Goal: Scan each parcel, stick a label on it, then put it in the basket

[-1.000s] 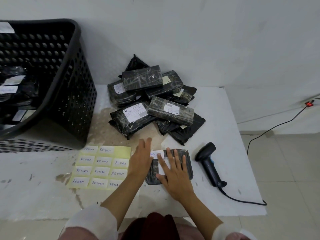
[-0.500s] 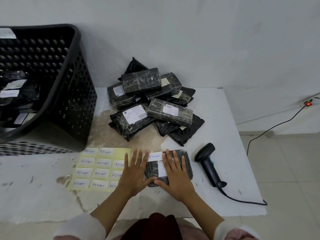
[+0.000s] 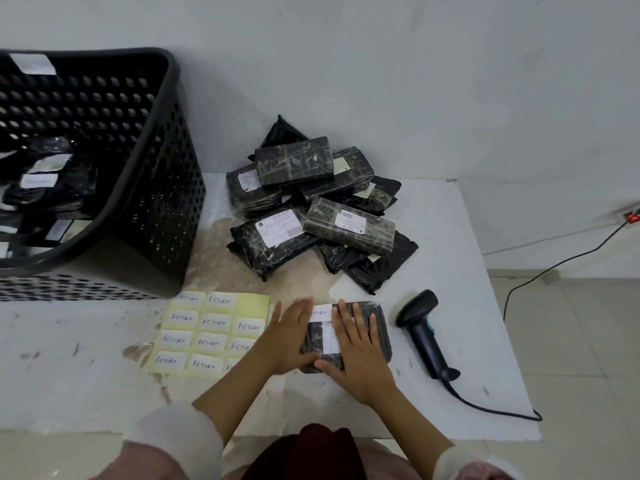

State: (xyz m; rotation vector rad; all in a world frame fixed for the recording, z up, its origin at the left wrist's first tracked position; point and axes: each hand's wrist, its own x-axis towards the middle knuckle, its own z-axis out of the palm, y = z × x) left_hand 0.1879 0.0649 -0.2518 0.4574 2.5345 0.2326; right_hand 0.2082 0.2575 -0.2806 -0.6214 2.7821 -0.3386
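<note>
Now both my hands, left [image 3: 289, 336] and right [image 3: 358, 351], press flat with fingers spread on the parcel [image 3: 379, 327] bearing its label [image 3: 320, 312].

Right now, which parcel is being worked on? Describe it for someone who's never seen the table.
Start at the scanner on the table's right side. Just left of it lies one black parcel, apart from the heap behind, and it's the only one under both hands, with a RETURN label.
</note>
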